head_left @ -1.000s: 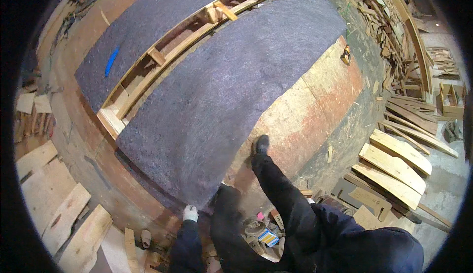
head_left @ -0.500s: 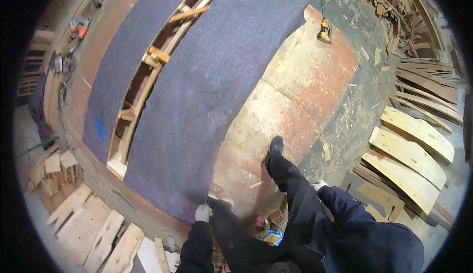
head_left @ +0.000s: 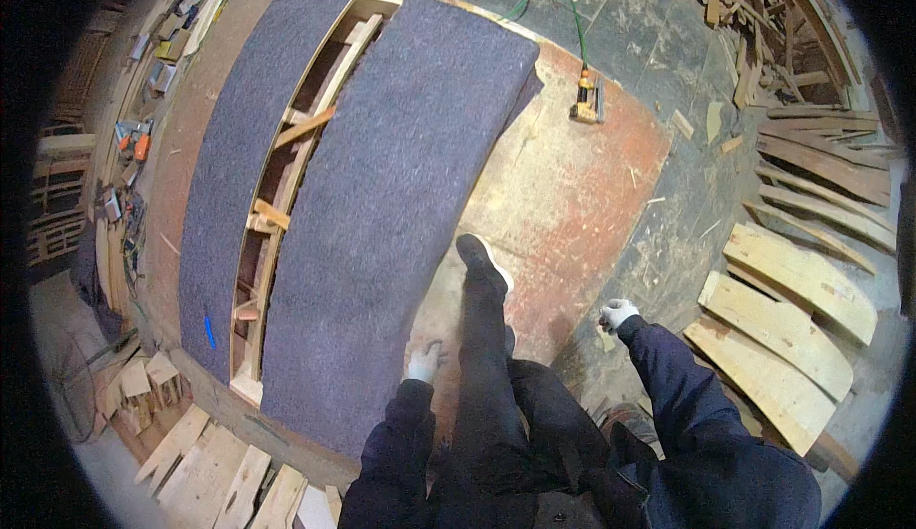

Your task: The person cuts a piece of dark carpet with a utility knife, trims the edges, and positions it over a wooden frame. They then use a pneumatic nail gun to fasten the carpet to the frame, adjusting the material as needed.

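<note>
My left hand [head_left: 423,362], in a pale glove, hangs beside the right edge of a large blue-grey felt sheet [head_left: 382,186]. Its fingers are partly stretched out and hold nothing that I can see. Over the dark floor to the right, my right hand [head_left: 618,313], also gloved, has its fingers curled in; nothing sticks out of them. The felt lies over a low board [head_left: 563,205] with worn yellowish and red paint. Along the felt runs a long, narrow wooden frame [head_left: 286,171] with short cross pieces.
An orange-and-black nail gun [head_left: 586,100] on a green hose [head_left: 579,23] lies at the board's far end. Curved wooden panels [head_left: 778,319] are stacked at right. Cut boards [head_left: 215,467] lie at lower left, orange tools [head_left: 141,145] farther up. My shoe [head_left: 477,254] is on the painted board.
My left hand has come off the felt's near corner and moved up and right. My right arm has swung forward. One foot has stepped ahead, and the view has shifted.
</note>
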Demonstrator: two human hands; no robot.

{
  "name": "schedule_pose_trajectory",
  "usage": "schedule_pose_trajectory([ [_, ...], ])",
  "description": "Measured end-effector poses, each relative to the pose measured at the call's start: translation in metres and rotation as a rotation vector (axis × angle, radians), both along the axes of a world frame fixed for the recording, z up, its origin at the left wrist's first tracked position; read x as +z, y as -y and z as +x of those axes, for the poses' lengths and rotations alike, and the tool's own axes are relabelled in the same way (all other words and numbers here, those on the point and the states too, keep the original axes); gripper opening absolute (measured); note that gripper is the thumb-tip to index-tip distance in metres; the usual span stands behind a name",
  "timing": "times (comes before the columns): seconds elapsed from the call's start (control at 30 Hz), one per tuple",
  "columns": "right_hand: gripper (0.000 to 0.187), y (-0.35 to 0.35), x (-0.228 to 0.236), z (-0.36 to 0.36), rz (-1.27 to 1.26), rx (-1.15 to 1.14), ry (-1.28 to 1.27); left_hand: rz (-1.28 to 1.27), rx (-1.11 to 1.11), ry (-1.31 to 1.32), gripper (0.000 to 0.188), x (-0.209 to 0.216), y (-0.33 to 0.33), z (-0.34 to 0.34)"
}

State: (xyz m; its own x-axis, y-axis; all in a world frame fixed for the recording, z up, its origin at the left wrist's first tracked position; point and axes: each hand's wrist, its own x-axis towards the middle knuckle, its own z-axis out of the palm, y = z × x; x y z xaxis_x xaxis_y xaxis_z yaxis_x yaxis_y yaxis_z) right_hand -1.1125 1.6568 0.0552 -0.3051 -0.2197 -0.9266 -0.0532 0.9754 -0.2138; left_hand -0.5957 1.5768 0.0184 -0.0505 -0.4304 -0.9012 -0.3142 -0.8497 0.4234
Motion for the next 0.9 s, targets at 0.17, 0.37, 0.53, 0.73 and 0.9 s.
schedule_pose_trajectory([
  [0.17,0.016,0.127,0.026,-0.098,-0.018,-0.035,-0.074,-0.033,-0.171,-0.022,0.032,-0.088,0.082,-0.054],
  [0.37,0.022,0.227,-0.005,-0.21,-0.054,-0.002,-0.181,-0.269,-0.363,-0.014,0.031,-0.098,0.194,-0.129],
  [0.53,0.022,0.327,-0.039,-0.271,-0.232,0.045,0.008,0.001,-0.048,-0.04,0.033,-0.052,0.285,-0.251],
  [0.73,0.019,0.499,-0.114,-0.329,-0.361,-0.052,0.477,0.079,0.18,-0.048,0.024,-0.065,0.319,-0.406],
  [0.9,0.037,0.618,-0.163,-0.36,-0.362,0.642,0.186,0.162,0.407,-0.012,0.028,-0.083,0.356,-0.539],
])
